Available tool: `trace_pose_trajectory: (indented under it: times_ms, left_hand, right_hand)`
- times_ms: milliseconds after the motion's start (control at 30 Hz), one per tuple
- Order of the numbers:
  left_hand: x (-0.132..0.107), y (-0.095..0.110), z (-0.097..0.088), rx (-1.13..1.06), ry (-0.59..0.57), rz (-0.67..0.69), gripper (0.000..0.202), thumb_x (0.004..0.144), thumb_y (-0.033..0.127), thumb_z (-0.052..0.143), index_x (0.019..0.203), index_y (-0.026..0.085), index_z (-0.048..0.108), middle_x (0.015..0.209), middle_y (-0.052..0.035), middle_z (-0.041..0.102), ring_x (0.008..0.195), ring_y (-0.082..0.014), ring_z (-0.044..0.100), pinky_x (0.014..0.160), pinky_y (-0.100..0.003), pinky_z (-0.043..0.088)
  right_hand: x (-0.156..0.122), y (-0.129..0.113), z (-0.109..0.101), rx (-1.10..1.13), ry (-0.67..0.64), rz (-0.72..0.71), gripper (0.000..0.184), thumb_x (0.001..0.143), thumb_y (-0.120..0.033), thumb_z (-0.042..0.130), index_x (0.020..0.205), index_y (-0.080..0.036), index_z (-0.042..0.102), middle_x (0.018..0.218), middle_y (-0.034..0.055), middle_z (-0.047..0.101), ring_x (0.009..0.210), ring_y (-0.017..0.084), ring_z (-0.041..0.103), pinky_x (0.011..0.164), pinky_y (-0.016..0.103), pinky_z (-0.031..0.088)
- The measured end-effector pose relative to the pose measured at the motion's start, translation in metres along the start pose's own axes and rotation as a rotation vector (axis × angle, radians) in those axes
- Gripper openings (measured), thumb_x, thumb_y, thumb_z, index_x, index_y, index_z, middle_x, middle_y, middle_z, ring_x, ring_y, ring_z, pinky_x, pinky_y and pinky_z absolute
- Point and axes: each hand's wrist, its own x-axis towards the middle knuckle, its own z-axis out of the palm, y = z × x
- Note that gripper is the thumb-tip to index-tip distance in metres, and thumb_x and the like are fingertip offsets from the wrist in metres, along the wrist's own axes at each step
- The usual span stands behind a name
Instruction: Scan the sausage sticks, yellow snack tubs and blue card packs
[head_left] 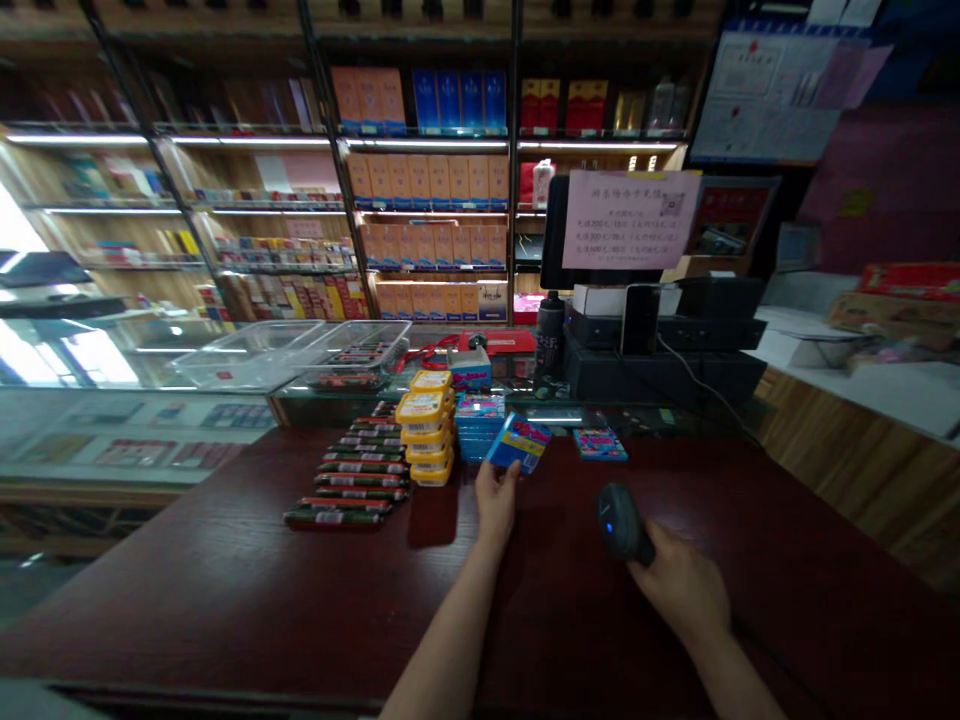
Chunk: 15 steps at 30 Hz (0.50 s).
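Note:
My left hand pinches a flat blue packet with pink lettering and holds it tilted above the counter. In my right hand is a black barcode scanner with a lit blue light, its head turned toward the packet. Another blue packet lies alone to the right. Just behind my left hand rises a stack of similar blue packets. Left of it stand piled yellow tubs with white lids. A row of dark green and red wrapped sticks lies further left.
The dark red wooden counter spans the front. Behind are clear plastic bins, a black bottle, a phone, and a monitor with a pink paper sign. Boxed goods line the lit shelves.

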Motion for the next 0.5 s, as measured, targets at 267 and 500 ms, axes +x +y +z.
trace_pose_trajectory:
  times_ms: [267,500]
  left_hand:
    - [0.080,0.080,-0.002,0.972,-0.121,0.670,0.025,0.086,0.022,0.050,0.107,0.021,0.065,0.091,-0.0065,0.062,0.090,-0.0204,0.055,0.082,-0.031,0.042]
    - [0.110,0.095,-0.001,1.650,-0.376,0.642,0.025,0.089,0.018,0.044,0.091,0.019,0.069,0.097,-0.0108,0.058,0.096,-0.0246,0.049,0.074,-0.034,0.040]
  right_hand:
    - [-0.001,0.003,0.012,-0.012,0.054,-0.024,0.023,0.083,-0.024,0.048,0.104,-0.018,0.057,0.098,0.0073,0.069,0.084,0.023,0.066,0.069,0.031,0.043]
    - [-0.004,0.001,0.008,0.034,0.003,-0.004,0.018,0.084,-0.022,0.047,0.099,-0.021,0.058,0.095,0.0055,0.070,0.085,0.022,0.066,0.070,0.031,0.043]
